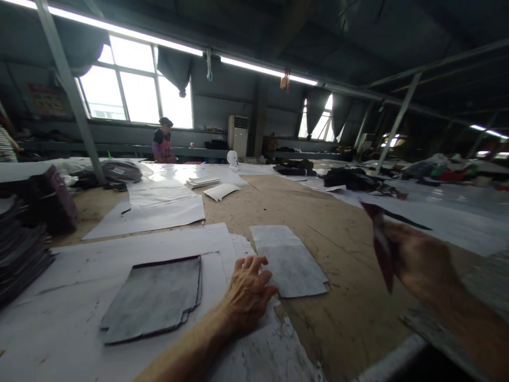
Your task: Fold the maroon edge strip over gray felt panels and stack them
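**Right hand (423, 257) is gripping a dark red piece (382, 246) while left hand (249, 292) is hovering or resting by a grey piece (293, 261)**

The right grip is closing on the dark red piece, which is pointing up and away at the right, above the worktop (342, 225); blur is hiding its exact shape and how the fingers are holding it. The left grip is bending loosely, its fingertips lying at the left edge of the grey piece; whether they are pinching that edge, one cannot tell.

The step in hand seems to be handling flat pieces one by one, the left hand steadying or feeling for the grey one. Moving that piece would be calling for a fingertip under its edge and a light, level hold, as it looks thin.

The grey piece is lying flat, right of the left hand. To the left, a grey stack (153, 302) with dark, notched edges is resting on white paper (75, 276). At the far left, a taller dark stack (19, 254) is standing. Farther off, curved white sheets (221, 192) are lying near a small white fan (232, 157), and dark cloth (345, 180) is heaping up at the far right. Beyond the worktop, a person (164, 143) in a pink apron is facing this way.
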A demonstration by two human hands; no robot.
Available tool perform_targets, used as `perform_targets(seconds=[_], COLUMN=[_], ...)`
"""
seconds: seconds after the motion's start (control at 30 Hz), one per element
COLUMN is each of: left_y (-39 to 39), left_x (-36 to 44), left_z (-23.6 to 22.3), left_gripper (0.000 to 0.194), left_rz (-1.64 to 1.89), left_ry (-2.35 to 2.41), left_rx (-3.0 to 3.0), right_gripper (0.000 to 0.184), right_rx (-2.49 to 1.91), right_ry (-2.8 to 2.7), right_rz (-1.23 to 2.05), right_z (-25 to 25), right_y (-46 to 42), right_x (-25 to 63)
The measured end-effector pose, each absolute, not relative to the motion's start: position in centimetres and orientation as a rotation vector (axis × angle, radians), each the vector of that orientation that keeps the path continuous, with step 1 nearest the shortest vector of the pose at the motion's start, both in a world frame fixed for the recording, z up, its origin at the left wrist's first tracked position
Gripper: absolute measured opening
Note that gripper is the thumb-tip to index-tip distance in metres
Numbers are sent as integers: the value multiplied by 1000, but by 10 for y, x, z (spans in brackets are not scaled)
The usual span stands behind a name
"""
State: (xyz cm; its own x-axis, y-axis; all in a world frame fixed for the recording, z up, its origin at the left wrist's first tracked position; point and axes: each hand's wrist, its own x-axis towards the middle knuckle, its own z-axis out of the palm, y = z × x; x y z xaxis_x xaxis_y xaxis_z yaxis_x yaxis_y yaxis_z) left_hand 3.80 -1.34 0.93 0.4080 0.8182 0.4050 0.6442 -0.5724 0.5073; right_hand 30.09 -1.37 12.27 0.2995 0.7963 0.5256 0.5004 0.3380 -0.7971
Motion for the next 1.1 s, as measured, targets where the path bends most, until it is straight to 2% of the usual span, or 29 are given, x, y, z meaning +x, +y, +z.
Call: perform_targets(seconds=[0.1,0.2,0.27,0.37,0.57,0.63,0.73,0.83,1.0,1.1], left_y=[-19,-32,-46,-73,-111,-116,-119,-120,-122,-124], left_x=[21,-17,-48,-84,-98,-97,-98,-100,-106,-110], left_z=[17,27,34,44,41,35,27,22,15,11], left_gripper=[45,71,65,40,24,23,24,25,30,34], left_rz=[853,654,510,371,471,544,619,685,793,867], left_ry=[1316,1361,1395,1484,1710,1724,1666,1589,1443,1301], left_rx=[2177,1958,1860,1792,1918,1976,2056,2145,2401,2634], right_gripper=[16,24,28,32,32,27,18,21,15,19], right_rx=[-1374,-1051,-882,-772,-497,-438,-641,-720,-584,-499], right_ry=[-1439,-1851,-1931,-1906,-2066,-2195,-2308,-2441,-2589,-2552], right_rz=[308,97,8,-85,98,204,240,133,128,84], right_z=[85,35,4,-26,-19,-5,14,22,18,15], right_y=[-57,-98,-120,-141,-151,-139,-107,-75,-57,-59], right_x=[233,157,111,57,29,46,79,102,109,111])
